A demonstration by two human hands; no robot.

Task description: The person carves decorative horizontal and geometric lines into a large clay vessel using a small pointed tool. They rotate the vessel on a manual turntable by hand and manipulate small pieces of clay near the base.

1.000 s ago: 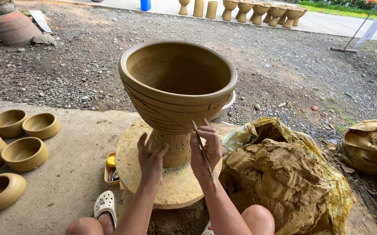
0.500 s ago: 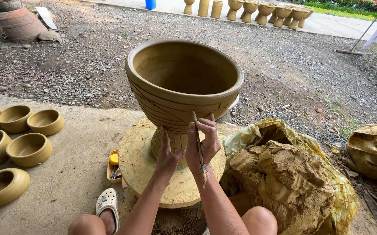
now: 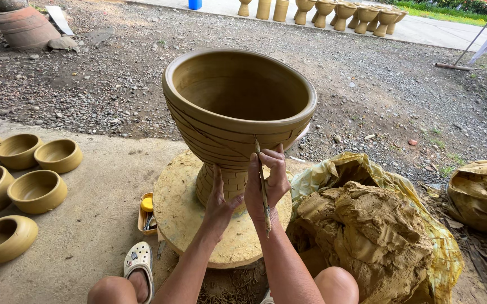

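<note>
- One head camera, looking steeply down and forward from above the person's arms
- Close over the big clay pot on its round wheel
- Farther off, gravel ground fills the upper frame

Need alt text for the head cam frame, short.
A person's right hand presses a thin stick tool against the lined wall of a large unfired clay goblet pot on a round wheel, while the left hand steadies its stem. Small clay bowls sit left; a clay heap on plastic lies right.
</note>
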